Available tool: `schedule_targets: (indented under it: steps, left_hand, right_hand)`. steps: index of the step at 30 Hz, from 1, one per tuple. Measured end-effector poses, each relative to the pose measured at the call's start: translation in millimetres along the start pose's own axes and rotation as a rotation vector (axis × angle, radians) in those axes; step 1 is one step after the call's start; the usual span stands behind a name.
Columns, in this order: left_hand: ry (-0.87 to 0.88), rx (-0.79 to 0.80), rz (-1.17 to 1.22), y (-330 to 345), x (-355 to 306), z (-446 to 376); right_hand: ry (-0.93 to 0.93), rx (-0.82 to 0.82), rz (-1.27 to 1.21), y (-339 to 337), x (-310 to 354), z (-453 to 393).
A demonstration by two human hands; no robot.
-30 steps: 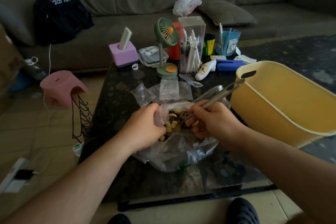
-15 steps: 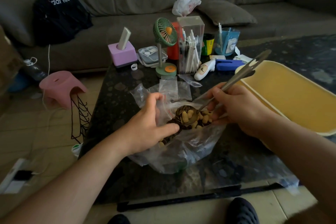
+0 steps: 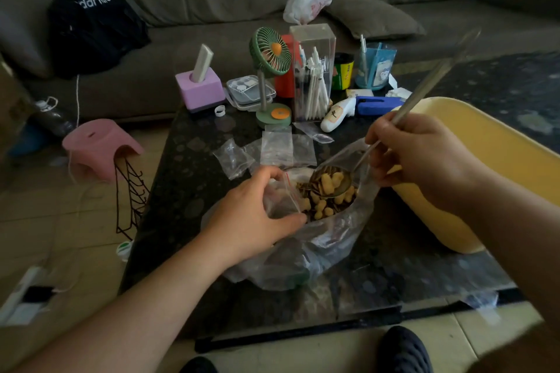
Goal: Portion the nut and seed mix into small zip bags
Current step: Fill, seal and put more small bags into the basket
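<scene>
Landmark for all positions: the large clear bag of nut and seed mix [image 3: 321,239], lying open on the dark table [image 3: 188,197].

Left hand [image 3: 251,221]: sits on the left side of the large bag, thumb and fingers curled around a small zip bag [image 3: 288,194] and holding its red-striped mouth open toward the mix. How wide the mouth stands is not clear.

Spare zip bags [image 3: 277,148]: lie flat just behind the large bag, untouched.

Spoon [image 3: 330,183]: loaded with peanuts and seeds, its bowl over the large bag's opening, just right of the small bag's mouth.

Right hand [image 3: 424,160]: at the right side of the large bag, fingers closed on the spoon's long handle.

Assessment: the transfer is pending. Keep the mouth spread, bring the spoon tip inside before tilting, and pour over the large bag so strays fall back.

Yellow tub [image 3: 500,142]: right of the large bag, uninvolved.
</scene>
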State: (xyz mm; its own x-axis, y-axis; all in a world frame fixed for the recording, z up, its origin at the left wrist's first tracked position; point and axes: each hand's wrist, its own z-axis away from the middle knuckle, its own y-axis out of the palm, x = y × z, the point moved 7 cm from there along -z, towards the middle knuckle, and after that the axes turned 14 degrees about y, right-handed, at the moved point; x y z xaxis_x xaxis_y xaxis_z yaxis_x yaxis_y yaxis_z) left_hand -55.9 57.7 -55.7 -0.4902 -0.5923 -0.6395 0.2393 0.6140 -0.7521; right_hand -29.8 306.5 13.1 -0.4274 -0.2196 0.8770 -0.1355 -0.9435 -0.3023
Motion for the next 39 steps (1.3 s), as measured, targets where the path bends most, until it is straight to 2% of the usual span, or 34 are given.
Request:
schedule_targets:
  steps: [7, 13, 19, 24, 31, 39]
  left_hand:
    - [-0.035, -0.057, -0.007, 9, 3, -6]
    - [-0.008, -0.059, -0.039, 13, -1, -8]
    - [0.057, -0.045, -0.055, 7, -13, -9]
    - [0.036, -0.069, -0.070, -2, -19, -7]
    - [0.036, -0.054, -0.067, 3, -19, -9]
    - [-0.021, -0.094, -0.052, 8, -9, -15]
  right_hand:
    - [-0.144, -0.018, 0.033, 5, 11, 7]
    - [-0.190, 0.027, 0.102, 19, 12, 10]
    - [-0.204, 0.004, 0.163, 20, 13, 11]
    - [-0.248, -0.014, 0.236, 22, 17, 16]
    - [-0.420, -0.117, 0.445, 24, 25, 26]
    - [-0.753, -0.161, 0.694, 41, 39, 50]
